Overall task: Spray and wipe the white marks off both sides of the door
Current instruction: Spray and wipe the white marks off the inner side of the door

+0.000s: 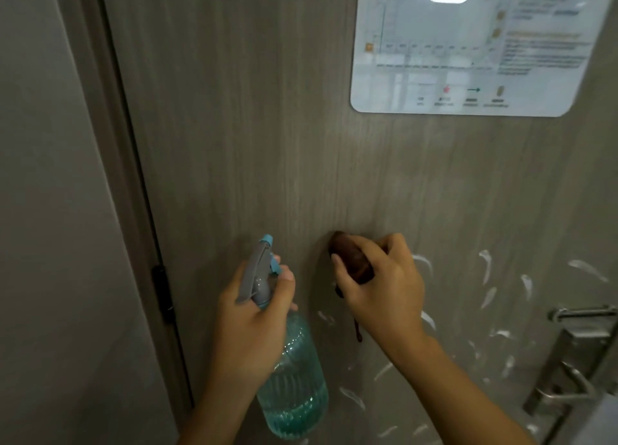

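Right hand bunches brown cloth, pressed on door for scrubbing; white marks lie rightward, below. Left hand grips spray bottle by neck, nozzle doorward, ready.

We have a single head-worn view, looking forward and slightly down, close to the door. Our left hand and right hand sit low in frame; a posted sheet lies above the right hand.

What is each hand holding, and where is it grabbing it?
The left hand grips the spray bottle round its neck. The right hand holds a bunched brown cloth against the door.
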The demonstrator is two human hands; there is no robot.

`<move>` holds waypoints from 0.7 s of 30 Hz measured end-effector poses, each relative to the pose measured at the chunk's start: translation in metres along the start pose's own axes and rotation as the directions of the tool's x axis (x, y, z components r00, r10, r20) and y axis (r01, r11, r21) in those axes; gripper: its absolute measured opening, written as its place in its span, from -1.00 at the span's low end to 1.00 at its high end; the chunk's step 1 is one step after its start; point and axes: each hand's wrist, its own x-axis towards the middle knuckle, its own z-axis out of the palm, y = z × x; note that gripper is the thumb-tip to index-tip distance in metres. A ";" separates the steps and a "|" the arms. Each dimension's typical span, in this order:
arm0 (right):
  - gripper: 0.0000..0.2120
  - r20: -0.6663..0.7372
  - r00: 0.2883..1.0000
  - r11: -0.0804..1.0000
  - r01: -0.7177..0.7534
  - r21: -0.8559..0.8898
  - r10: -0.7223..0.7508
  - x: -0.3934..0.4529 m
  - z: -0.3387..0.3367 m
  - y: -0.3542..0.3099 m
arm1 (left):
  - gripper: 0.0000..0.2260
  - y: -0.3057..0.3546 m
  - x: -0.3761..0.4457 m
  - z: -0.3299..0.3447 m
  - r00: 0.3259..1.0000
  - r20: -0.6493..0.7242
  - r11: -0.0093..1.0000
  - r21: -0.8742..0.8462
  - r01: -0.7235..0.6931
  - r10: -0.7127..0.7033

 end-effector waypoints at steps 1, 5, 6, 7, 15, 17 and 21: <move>-0.69 0.008 1.000 1.000 0.020 -0.011 -0.020 0.003 0.003 -0.001 | -0.89 -0.001 -0.001 0.002 1.000 -0.003 1.000 0.002 0.004 -0.004; -0.68 0.158 0.978 0.985 0.150 -0.084 -0.135 -0.002 0.022 -0.008 | -0.92 -0.004 0.000 0.010 1.000 -0.029 0.999 0.037 -0.003 0.004; -0.67 0.208 0.966 0.979 0.179 -0.099 -0.155 -0.008 0.027 -0.009 | -0.94 -0.005 0.000 0.011 1.000 -0.022 0.998 0.056 -0.009 0.011; -0.67 0.245 0.956 0.977 0.188 -0.097 -0.160 -0.013 0.030 -0.008 | -0.95 -0.006 -0.001 0.011 1.000 -0.014 0.997 0.075 -0.016 0.017; -0.66 0.000 0.999 0.990 -0.040 0.133 0.040 -0.021 -0.020 0.024 | -0.88 -0.004 -0.011 0.030 1.000 0.024 0.997 0.073 -0.018 0.016; -0.64 -0.067 0.996 0.991 -0.049 0.123 0.057 -0.013 -0.034 0.031 | -0.88 -0.005 -0.014 0.039 0.999 0.038 0.998 0.066 -0.004 0.001; -0.67 -0.149 0.983 0.994 -0.096 0.055 0.104 0.014 -0.049 0.047 | -0.87 -0.001 -0.018 0.055 0.998 0.056 0.999 0.033 0.027 -0.029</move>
